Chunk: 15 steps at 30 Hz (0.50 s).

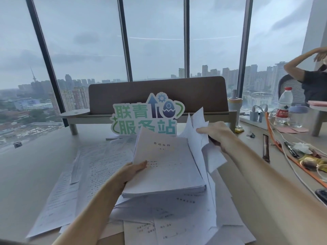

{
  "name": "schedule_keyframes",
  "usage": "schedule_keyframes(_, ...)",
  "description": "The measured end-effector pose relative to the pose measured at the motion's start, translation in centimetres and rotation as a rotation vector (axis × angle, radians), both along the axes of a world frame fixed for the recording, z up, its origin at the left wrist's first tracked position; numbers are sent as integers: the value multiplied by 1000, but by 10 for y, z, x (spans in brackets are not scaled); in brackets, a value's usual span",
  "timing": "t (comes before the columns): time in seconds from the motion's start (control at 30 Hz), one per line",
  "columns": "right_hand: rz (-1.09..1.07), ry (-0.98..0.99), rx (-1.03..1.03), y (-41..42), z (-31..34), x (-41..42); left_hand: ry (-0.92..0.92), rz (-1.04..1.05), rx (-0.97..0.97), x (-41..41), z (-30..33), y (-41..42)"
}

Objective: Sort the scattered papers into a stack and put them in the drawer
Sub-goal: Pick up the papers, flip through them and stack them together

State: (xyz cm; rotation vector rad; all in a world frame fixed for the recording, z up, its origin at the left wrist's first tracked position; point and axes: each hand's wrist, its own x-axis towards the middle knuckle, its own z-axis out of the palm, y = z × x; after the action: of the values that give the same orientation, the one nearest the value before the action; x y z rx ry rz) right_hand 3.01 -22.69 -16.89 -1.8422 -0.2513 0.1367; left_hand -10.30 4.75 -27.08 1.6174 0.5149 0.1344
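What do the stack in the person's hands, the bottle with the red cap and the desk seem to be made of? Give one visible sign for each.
Stack: matte white paper; thin layered edges, curling sheets.
Bottle: clear plastic, probably; see-through wall, printed label.
Desk: pale, smooth, slightly glossy surface, perhaps laminate; it reflects the window light.

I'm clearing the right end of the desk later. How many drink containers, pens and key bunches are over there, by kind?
Clear plastic water bottle with red cap and label: 1
Clear glass jar with pale blue lid: 1
Cream-coloured tumbler with lid: 1
Black pen: 1
Small bunch of metal keys: 1
Total: 5
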Motion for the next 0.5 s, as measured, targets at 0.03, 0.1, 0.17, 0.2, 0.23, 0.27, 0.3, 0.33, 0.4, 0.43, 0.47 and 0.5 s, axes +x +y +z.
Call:
schedule_keyframes(0.03,2,-35,-1,3,11,0,-3,9,6,1,-1,0)
schedule_keyframes(0.1,10,-97,15,9,33,-2,-6,20,14,2,-3,-1)
schedule_keyframes(0.17,47,-138,-5,14,52,-3,4,2,-3,1,-5,-2)
schedule_keyframes(0.2,80,-153,-35,16,61,-5,9,-10,-6,0,-4,-4)
schedule_keyframes(0.23,101,-174,-72,18,71,-9,12,-21,-3,-1,-5,-4)
schedule_keyframes(0.27,126,-191,-99,20,81,-13,18,-29,0,-2,-5,-5)
schedule_keyframes(0.3,149,-201,-101,22,89,-15,18,-27,4,-3,-4,-6)
schedule_keyframes(0.33,162,-209,-80,23,95,-16,17,-20,8,-3,-3,-5)
schedule_keyframes(0.4,187,-219,20,21,103,-17,9,-8,-1,-3,-2,-4)
schedule_keyframes(0.43,192,-217,94,19,106,-15,4,-7,-6,-5,0,-4)
schedule_keyframes(0.47,190,-203,164,14,108,-14,0,-3,-9,-7,1,-5)
schedule_keyframes(0.5,189,-188,217,8,110,-12,-5,2,-11,-7,1,-4)
